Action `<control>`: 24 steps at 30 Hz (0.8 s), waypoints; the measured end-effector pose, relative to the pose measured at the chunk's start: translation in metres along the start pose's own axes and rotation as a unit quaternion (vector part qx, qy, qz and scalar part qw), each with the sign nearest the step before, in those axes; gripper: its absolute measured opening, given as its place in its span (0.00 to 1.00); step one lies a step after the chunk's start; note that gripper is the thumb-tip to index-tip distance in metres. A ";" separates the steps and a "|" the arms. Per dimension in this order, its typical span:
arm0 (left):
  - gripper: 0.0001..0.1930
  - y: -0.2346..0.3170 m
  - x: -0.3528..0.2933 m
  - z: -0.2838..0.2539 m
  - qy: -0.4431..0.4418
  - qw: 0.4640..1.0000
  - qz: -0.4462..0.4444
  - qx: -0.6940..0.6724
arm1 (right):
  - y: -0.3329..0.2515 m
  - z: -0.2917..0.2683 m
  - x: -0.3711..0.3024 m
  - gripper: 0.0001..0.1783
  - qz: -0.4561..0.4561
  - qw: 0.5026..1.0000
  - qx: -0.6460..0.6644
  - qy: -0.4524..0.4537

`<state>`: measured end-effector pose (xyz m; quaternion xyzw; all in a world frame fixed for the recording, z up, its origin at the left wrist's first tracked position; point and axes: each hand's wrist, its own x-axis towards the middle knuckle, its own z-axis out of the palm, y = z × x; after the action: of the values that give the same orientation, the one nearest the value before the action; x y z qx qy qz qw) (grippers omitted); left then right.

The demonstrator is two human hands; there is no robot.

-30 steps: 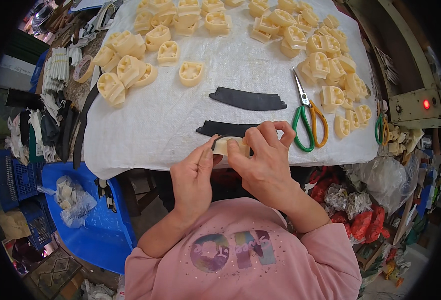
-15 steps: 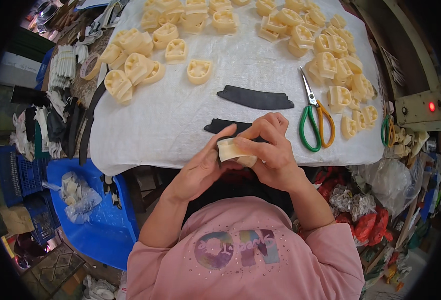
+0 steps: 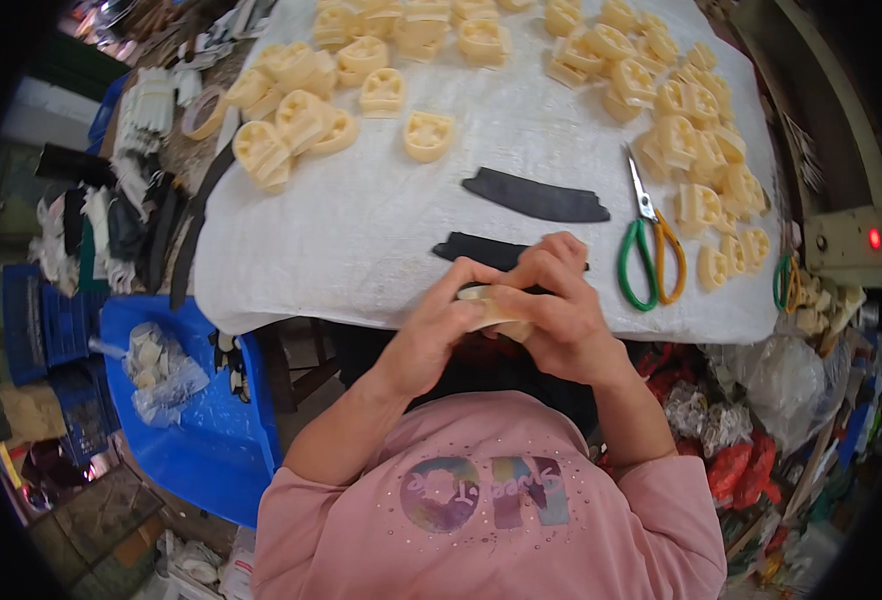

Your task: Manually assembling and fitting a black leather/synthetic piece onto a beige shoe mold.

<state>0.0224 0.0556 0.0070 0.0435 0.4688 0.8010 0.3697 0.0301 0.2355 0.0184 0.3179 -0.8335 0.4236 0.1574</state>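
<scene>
Between my two hands, just past the near edge of the table, is a cream plastic shoe heel (image 3: 509, 326). My left hand (image 3: 426, 340) closes on its left side, thumb and fingers pressed to it. The curled fingers of my right hand (image 3: 566, 320) grip its right side and hide part of it. Just beyond the hands lies a black strip (image 3: 483, 250), partly covered by my right hand. Farther out, a second black strip (image 3: 539, 194) rests flat on the white sheet. Scissors (image 3: 651, 240) with one green and one orange handle lie open to the right.
The white-covered table (image 3: 301, 240) bears many cream heels (image 3: 428, 136), piled at the far left and right. A blue plastic chair (image 3: 196, 455) holding a clear bag stands at left. Black and white strips (image 3: 121, 235) hang left of the table. At right is a machine with a red light (image 3: 873, 238).
The view has shifted, so the table's things sit farther right. My left fingers have curled over the heel's top and the heel has turned; the dark edge beside it no longer shows.
</scene>
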 end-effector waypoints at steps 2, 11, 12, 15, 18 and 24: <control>0.25 -0.003 0.000 0.000 -0.002 0.999 0.030 0.028 | 0.006 0.002 -0.002 0.24 -0.006 0.999 0.023 0.024; 0.20 0.021 -0.023 -0.042 0.183 0.928 0.240 0.217 | 0.004 -0.001 -0.002 0.24 0.009 0.997 0.050 0.066; 0.17 0.029 -0.030 -0.062 0.284 0.865 0.257 0.325 | 0.005 -0.002 -0.003 0.25 0.015 0.997 0.054 0.058; 0.12 0.070 -0.056 -0.129 0.488 0.657 0.265 0.510 | 0.006 -0.002 -0.009 0.25 0.036 0.995 0.058 0.072; 0.17 0.108 -0.095 -0.212 0.538 0.534 0.189 0.624 | 0.004 0.001 -0.009 0.25 0.052 0.992 0.089 0.067; 0.33 0.135 -0.122 -0.302 0.534 0.441 0.006 0.721 | 0.001 0.007 -0.004 0.25 0.052 0.992 0.099 0.057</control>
<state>-0.0899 -0.2770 -0.0214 -0.1390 0.9818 0.0409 -0.1231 0.0327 0.2318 0.0112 0.2633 -0.7927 0.5289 0.1502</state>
